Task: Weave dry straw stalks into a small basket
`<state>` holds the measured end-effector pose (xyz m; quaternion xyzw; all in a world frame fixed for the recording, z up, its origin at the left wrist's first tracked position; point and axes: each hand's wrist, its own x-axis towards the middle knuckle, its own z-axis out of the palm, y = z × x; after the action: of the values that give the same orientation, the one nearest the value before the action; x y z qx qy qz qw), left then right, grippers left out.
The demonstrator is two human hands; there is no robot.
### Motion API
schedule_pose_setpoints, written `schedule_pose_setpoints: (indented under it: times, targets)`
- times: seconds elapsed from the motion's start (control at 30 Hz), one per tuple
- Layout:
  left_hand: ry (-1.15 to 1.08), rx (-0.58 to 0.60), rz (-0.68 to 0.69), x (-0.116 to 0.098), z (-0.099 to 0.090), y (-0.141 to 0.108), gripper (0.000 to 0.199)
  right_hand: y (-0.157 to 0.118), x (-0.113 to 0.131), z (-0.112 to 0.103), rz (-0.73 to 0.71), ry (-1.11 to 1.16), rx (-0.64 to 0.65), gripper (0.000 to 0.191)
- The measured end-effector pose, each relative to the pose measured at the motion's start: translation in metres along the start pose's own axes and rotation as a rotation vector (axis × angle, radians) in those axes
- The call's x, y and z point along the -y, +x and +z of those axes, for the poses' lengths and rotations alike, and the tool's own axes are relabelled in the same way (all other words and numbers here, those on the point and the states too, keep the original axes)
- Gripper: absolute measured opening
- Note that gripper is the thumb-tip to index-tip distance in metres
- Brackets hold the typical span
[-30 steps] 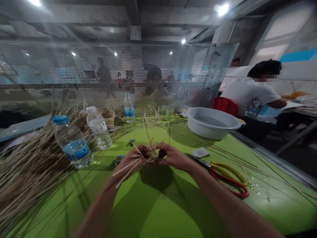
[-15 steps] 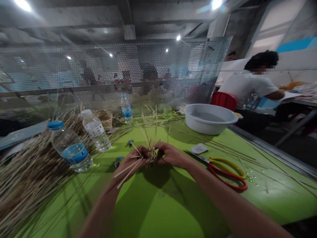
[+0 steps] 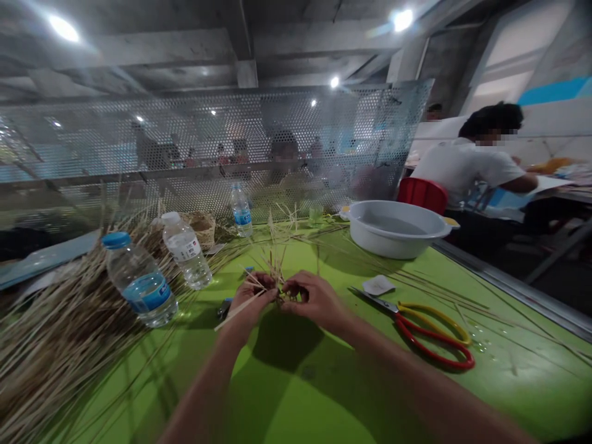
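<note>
Between my hands is a small woven straw piece [image 3: 287,295], its loose straw ends sticking up and out to the left. My left hand [image 3: 250,303] is closed on its left side, with a few strands lying across the fingers and wrist. On the other side my right hand [image 3: 317,302] pinches the weave, thumb and fingers curled around its edge. Both hands hold it just above the green table [image 3: 300,394]. My fingers hide part of the weave.
Scissors [image 3: 416,330] and a white scrap [image 3: 378,285] lie at right, below a grey basin [image 3: 393,231]. Left are a straw heap [image 3: 60,327], a blue-capped bottle [image 3: 143,290], a white-capped bottle [image 3: 187,250] and a small basket [image 3: 201,229]. Someone sits beyond [image 3: 462,163].
My view has shifted slightly, so the scene sits lower and to the right. My right hand's fingers have opened wider around the weave, and fewer strands stick out over my left wrist.
</note>
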<state>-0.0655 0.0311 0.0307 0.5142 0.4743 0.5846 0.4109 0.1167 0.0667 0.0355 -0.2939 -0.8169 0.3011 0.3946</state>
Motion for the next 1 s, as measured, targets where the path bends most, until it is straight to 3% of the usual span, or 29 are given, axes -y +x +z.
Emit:
schedule_pose_setpoints:
  times: [0.23, 0.47, 0.6, 0.83, 1.0]
  targets:
    - [-0.007, 0.024, 0.007, 0.005, 0.003, -0.001, 0.025, -0.004, 0.0, 0.01, -0.105, -0.208, -0.054, 0.007]
    - [0.091, 0.067, 0.08, -0.005, 0.011, -0.002, 0.015, -0.007, -0.001, 0.01, -0.214, -0.384, -0.05, 0.016]
    - [0.107, 0.046, 0.105, -0.013, 0.016, 0.0, 0.02, -0.007, 0.003, 0.01, -0.26, -0.452, -0.041, 0.018]
    - [0.137, 0.112, 0.105, -0.008, 0.011, -0.004, 0.013, -0.005, 0.0, 0.007, 0.002, -0.319, -0.071, 0.014]
    - [0.226, 0.149, 0.131, -0.007, 0.007, -0.001, 0.008, -0.003, 0.001, -0.002, 0.108, -0.171, -0.044, 0.013]
